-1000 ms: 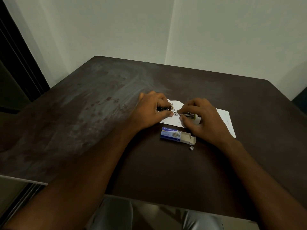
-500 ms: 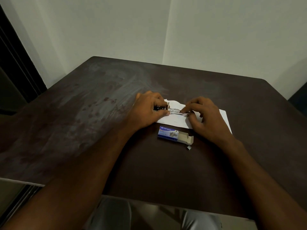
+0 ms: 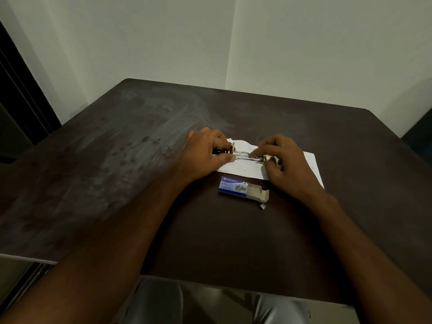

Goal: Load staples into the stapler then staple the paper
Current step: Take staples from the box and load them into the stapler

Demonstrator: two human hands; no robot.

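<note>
A small stapler [image 3: 243,155] lies opened out flat over the white paper [image 3: 245,168] on the dark table. My left hand [image 3: 205,155] grips its black end between thumb and fingers. My right hand [image 3: 287,162] pinches the other end, fingertips pressed on the shiny metal staple channel. Whether a staple strip sits in the channel is too small to tell. A blue staple box [image 3: 240,188] with its cardboard tray slid open lies just in front of the paper. A short loose piece of staples [image 3: 263,206] rests by the box's right corner.
The brown table [image 3: 140,160] is scuffed and dusty on its left half. Its front edge runs close to my lap. Pale walls meet in a corner behind the table. A dark doorway stands at the far left.
My hands stay on the stapler in much the same grip. My right fingers have shifted slightly along the metal channel. The box and loose staples have not moved.
</note>
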